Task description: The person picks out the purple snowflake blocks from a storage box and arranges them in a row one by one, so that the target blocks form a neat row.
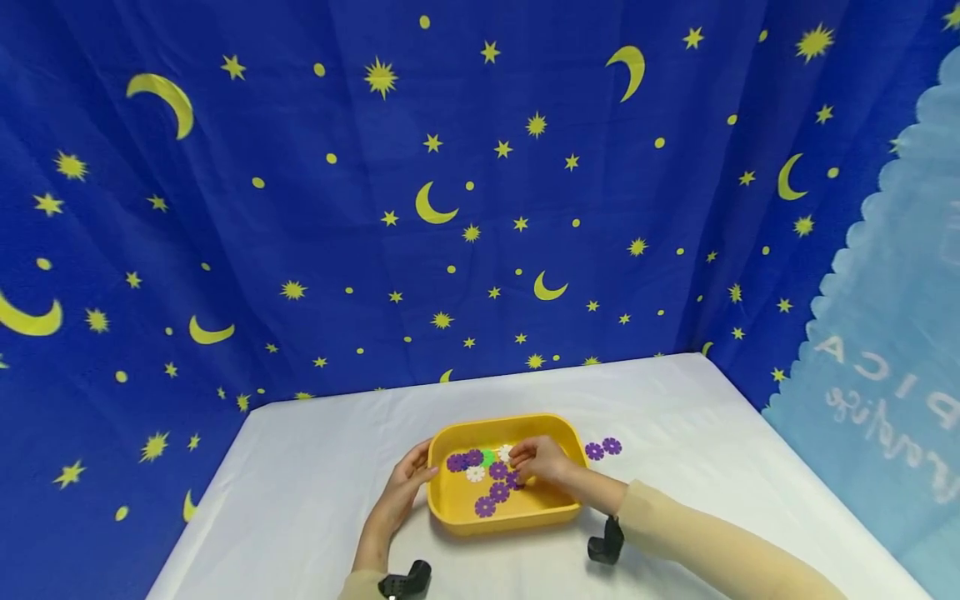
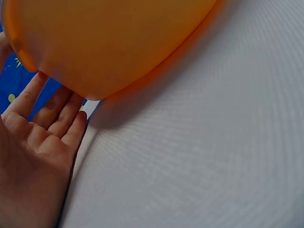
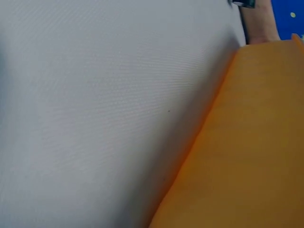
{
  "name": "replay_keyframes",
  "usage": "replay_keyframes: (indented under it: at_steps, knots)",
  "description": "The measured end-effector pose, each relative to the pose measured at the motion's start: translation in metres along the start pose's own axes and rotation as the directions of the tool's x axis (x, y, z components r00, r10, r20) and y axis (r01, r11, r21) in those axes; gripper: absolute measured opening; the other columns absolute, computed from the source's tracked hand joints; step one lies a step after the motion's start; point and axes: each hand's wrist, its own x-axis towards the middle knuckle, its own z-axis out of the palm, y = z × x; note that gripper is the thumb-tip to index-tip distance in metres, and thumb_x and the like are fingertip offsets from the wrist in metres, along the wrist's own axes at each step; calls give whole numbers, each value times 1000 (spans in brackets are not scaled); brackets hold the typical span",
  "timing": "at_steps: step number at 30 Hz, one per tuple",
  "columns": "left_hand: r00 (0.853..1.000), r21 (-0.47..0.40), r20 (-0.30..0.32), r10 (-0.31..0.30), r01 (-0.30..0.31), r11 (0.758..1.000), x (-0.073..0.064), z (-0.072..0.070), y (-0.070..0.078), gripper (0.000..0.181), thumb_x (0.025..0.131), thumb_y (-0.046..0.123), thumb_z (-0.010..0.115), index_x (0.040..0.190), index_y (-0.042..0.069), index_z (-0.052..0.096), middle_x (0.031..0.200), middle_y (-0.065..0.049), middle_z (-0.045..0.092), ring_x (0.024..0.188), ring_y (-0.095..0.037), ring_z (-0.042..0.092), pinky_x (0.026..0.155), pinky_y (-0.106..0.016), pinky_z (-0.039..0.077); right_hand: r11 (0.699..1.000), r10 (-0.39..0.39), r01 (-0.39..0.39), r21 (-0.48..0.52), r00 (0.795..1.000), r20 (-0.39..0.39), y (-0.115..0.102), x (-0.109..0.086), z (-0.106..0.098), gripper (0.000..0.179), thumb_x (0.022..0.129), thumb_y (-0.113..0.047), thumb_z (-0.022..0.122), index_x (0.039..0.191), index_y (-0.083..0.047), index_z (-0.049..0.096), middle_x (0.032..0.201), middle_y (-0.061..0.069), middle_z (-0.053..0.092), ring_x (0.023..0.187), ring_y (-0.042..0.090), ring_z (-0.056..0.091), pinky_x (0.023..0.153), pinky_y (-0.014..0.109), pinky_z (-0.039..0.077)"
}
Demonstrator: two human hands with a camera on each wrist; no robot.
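Observation:
A yellow plastic tray (image 1: 457, 518) with rounded corners holds several flower-shaped discs: purple discs (image 1: 485, 506), white discs (image 1: 475, 473) and a green disc (image 1: 487, 457). My left hand (image 1: 405, 485) holds the tray's left end, thumb at the rim and fingers along the outer wall. In the left wrist view, the fingers (image 2: 71, 123) of that hand touch the tray's outside (image 2: 118, 42). My right hand (image 1: 543, 460) reaches inside, its fingertips low among the white and purple discs. Whether it pinches one cannot be told. The right wrist view shows only the tray's outer wall (image 3: 247, 142), not that hand's fingers.
Two purple discs (image 1: 603, 447) lie outside the tray, to its right, on the white-covered table (image 1: 300, 492). Behind the table hangs a blue curtain (image 1: 360, 250) with yellow moons and stars. A light-blue cloth (image 1: 892, 333) hangs at the right.

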Motion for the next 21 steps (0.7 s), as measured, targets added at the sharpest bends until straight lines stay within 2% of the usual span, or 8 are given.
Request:
replay_keyframes:
  at_steps: [4, 7, 10, 16, 21]
  knots:
    - [1000, -22, -8, -14, 14, 1000, 0, 2, 0, 57, 92, 8, 55, 143, -3, 35, 149, -24, 37, 135, -27, 40, 95, -9, 41, 998, -32, 32, -46, 999, 6, 0, 0, 2, 33, 68, 19, 69, 99, 11, 65, 89, 18, 70, 72, 13, 61, 68, 27, 58]
    - [999, -36, -21, -24, 23, 999, 0, 2, 0, 57, 91, 7, 56, 143, -2, 36, 148, -23, 39, 136, -32, 37, 94, -10, 42, 996, -52, 54, -70, 998, 34, 1, 0, 2, 35, 65, 19, 71, 99, 10, 66, 89, 18, 70, 73, 13, 60, 69, 27, 58]
    - [999, -40, -26, -30, 29, 999, 0, 2, 0, 56, 90, 7, 56, 143, -1, 37, 148, -22, 39, 136, -31, 38, 94, -10, 42, 991, -74, 81, -111, 995, 67, 1, 0, 2, 35, 64, 18, 73, 98, 7, 67, 90, 14, 71, 75, 13, 58, 70, 25, 57]
    - [999, -33, -25, -22, 21, 999, 1, 2, 0, 55, 91, 6, 55, 142, -2, 37, 147, -23, 40, 132, -26, 42, 94, -11, 42, 961, -160, 183, -206, 980, 121, 1, -1, 1, 34, 64, 17, 73, 95, 5, 68, 89, 13, 69, 77, 14, 57, 68, 23, 56]
    - [1000, -35, -24, -17, 16, 999, 1, 2, -1, 55, 91, 5, 54, 142, -3, 36, 148, -23, 39, 135, -31, 38, 93, -10, 42, 946, -182, 212, -243, 973, 139, 1, -1, 1, 33, 66, 16, 73, 96, 5, 69, 88, 12, 68, 77, 16, 55, 67, 22, 54]
